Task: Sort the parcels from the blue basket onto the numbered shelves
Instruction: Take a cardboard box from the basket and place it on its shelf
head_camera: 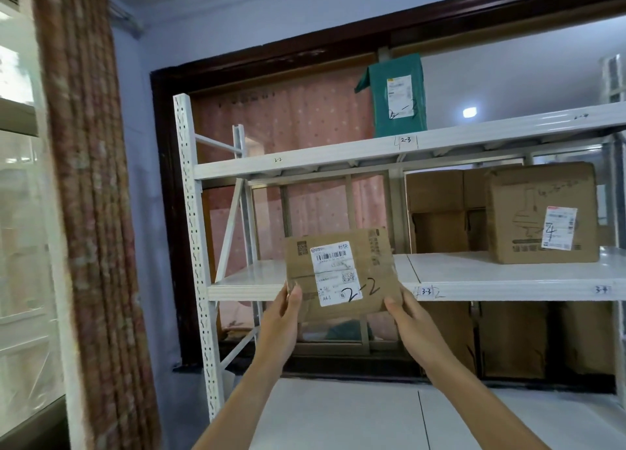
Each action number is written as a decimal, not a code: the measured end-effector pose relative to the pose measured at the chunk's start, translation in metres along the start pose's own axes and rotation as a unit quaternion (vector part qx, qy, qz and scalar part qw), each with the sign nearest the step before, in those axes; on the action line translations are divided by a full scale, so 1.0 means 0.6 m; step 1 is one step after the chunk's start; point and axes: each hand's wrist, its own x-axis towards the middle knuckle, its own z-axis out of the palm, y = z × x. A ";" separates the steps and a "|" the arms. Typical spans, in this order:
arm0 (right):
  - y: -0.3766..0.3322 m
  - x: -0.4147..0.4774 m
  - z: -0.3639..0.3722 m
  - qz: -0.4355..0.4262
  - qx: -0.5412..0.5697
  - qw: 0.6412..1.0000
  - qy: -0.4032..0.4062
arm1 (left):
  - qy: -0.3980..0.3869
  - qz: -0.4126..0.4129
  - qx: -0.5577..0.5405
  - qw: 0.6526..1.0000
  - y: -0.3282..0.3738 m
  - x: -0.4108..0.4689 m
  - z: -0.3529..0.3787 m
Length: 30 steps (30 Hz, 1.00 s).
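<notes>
I hold a small flat cardboard parcel [342, 273] upright in front of the white metal shelving [338, 160]. Its white label carries a handwritten "2-2". My left hand [288, 310] grips its lower left edge, thumb on the front. My right hand [406, 317] grips its lower right edge the same way. The upper shelf's front edge bears the marks "2-2" [278, 160] and "2-3" [405, 140]; the "2-2" mark lies above and left of the parcel. The blue basket is out of view.
A green parcel [398, 97] marked "2-2" stands on the upper shelf above "2-3". Brown boxes [542, 212] sit on the middle shelf at the right, more on the floor below. The shelf upright [193, 246] and a curtain [91, 195] stand at the left.
</notes>
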 end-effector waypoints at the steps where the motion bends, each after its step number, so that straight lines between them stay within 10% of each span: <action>1: -0.007 0.002 0.014 -0.017 -0.009 1.000 0.003 | 0.008 0.018 0.023 1.000 0.010 0.007 -0.013; 30: -0.291 0.351 0.128 -0.348 -0.211 0.910 0.082 | 0.103 0.231 0.121 0.960 0.266 0.385 -0.177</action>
